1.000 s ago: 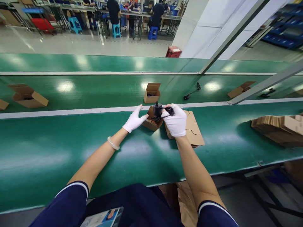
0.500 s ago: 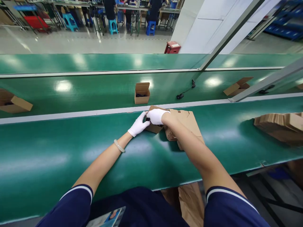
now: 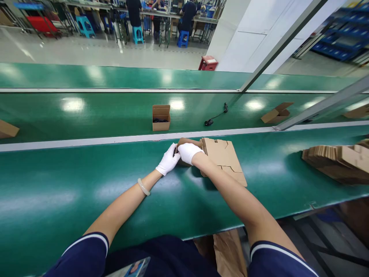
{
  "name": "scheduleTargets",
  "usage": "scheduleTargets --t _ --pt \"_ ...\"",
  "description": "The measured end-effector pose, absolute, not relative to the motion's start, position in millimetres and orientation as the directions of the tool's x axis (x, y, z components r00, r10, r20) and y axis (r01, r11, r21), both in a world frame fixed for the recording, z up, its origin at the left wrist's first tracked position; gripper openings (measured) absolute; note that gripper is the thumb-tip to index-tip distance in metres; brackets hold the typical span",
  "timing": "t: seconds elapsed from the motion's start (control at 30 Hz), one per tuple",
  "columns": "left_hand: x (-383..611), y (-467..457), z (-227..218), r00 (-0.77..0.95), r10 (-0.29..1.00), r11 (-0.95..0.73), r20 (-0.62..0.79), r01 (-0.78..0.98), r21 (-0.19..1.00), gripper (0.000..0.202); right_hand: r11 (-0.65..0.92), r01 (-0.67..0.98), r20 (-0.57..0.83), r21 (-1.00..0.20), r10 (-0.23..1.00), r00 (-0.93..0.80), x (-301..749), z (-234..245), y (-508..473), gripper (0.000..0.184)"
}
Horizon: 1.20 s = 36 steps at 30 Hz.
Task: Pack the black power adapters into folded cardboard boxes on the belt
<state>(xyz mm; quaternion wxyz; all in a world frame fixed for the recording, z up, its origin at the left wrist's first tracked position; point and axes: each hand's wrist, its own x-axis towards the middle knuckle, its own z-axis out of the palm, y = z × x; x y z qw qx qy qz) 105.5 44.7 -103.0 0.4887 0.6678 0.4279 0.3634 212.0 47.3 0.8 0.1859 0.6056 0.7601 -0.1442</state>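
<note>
Our gloved left hand [image 3: 168, 159] and right hand [image 3: 188, 152] press closed on a small carton [image 3: 187, 143] at center frame, a flat carton blank [image 3: 221, 156] just right of it — a stack of blanks [image 3: 336, 163] at far right, an open box [image 3: 160, 117] on the farther green belt [image 3: 86, 105] above.

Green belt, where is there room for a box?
The green conveyor belt has room left of the white-gloved left hand, and between the flat brown cardboard sheets and the stack of folded cardboard. It is crowded at the brown cardboard box by the white-gloved right hand.

Green conveyor belt [image 3: 57, 204] with flat cardboard blank [image 3: 223, 158], stacked blanks [image 3: 336, 163]
</note>
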Motion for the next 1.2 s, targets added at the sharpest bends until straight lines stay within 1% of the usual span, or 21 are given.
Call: scheduleTargets --t 0.17,0.23,0.27,0.3,0.33,0.37,0.4,0.43,0.47,0.5,0.57,0.67,0.73,0.83,0.9,0.93,1.0,1.03,1.07,1.13,1.2 --pt "114 38 -100 0.247 0.954 -0.233 0.171 0.249 0.940 0.026 0.238 0.968 -0.364 -0.076 0.897 -0.249 223 15 20 0.038" --pt "114 46 -98 0.195 0.959 -0.253 0.206 0.262 0.931 0.020 0.165 0.978 -0.271 -0.126 0.943 -0.194 243 28 9 0.037" --pt "114 54 -97 0.161 0.963 -0.256 0.218 0.270 0.928 0.020 0.077 0.988 -0.219 -0.131 0.970 -0.105 258 35 6 0.035" --pt "114 65 -95 0.120 0.966 -0.252 0.227 0.280 0.926 0.021 -0.045 0.992 -0.171 -0.121 0.985 0.024 274 41 5 0.035" --pt "116 78 -93 0.075 0.969 -0.245 0.233 0.291 0.925 0.022 -0.186 0.978 -0.136 -0.093 0.976 0.173 292 45 6 0.037" --pt "118 93 -90 0.030 0.971 -0.235 0.238 0.301 0.924 0.023 -0.329 0.943 -0.129 -0.047 0.938 0.321 310 49 8 0.042" --pt "121 108 -86 -0.013 0.971 -0.225 0.241 0.309 0.924 0.025 -0.444 0.896 -0.149 -0.002 0.886 0.439 328 50 11 0.048" --pt "124 124 -82 -0.052 0.969 -0.214 0.242 0.315 0.925 0.025 -0.521 0.853 -0.190 0.034 0.835 0.517 343 50 15 0.053" --pt "127 139 -78 -0.086 0.967 -0.203 0.242 0.318 0.926 0.026 -0.559 0.827 -0.243 0.054 0.796 0.554 355 49 18 0.055" --pt "130 153 -74 -0.112 0.965 -0.192 0.238 0.318 0.928 0.026 -0.571 0.819 -0.287 0.058 0.776 0.562 364 46 21 0.053" --pt "133 174 -65 -0.143 0.964 -0.171 0.224 0.312 0.935 0.025 -0.561 0.827 -0.334 0.030 0.775 0.537 373 41 25 0.041" --pt "128 188 -58 -0.159 0.967 -0.145 0.198 0.296 0.944 0.025 -0.545 0.838 -0.317 -0.016 0.798 0.512 375 37 25 0.029" --pt "122 183 -55 -0.180 0.962 -0.145 0.203 0.292 0.946 0.034 -0.557 0.830 -0.281 -0.035 0.802 0.527 374 43 22 0.028" --pt "115 148 -49 -0.208 0.947 -0.176 0.244 0.297 0.939 0.052 -0.595 0.802 -0.192 -0.052 0.794 0.577 366 64 13 0.036" --pt "114 107 -42 -0.102 0.956 -0.241 0.274 0.256 0.936 0.061 -0.606 0.790 -0.097 -0.100 0.796 0.598 351 81 7 0.037" --pt "115 83 -37 0.043 0.957 -0.291 0.288 0.184 0.939 0.068 -0.593 0.792 -0.038 -0.147 0.803 0.594 340 89 4 0.035" --pt "115 37 -25 0.371 0.878 -0.338 0.304 0.030 0.941 0.090 -0.492 0.820 0.086 -0.293 0.840 0.536 313 100 -2 0.030" --pt "115 17 -18 0.481 0.828 -0.323 0.288 -0.012 0.946 0.101 -0.401 0.833 0.139 -0.381 0.866 0.481 299 104 -4 0.026" --pt "112 1 -10 0.552 0.790 -0.297 0.267 -0.037 0.954 0.108 -0.289 0.830 0.186 -0.477 0.890 0.417 286 106 -6 0.024" --pt "102 -17 4 0.607 0.760 -0.230 0.233 -0.084 0.969 0.115 -0.054 0.744 0.250 -0.666 0.924 0.290 266 104 -10 0.022" --pt "85 -19 17 0.593 0.773 -0.168 0.224 -0.149 0.974 0.114 0.103 0.598 0.282 -0.795 0.936 0.213 254 98 -13 0.024"
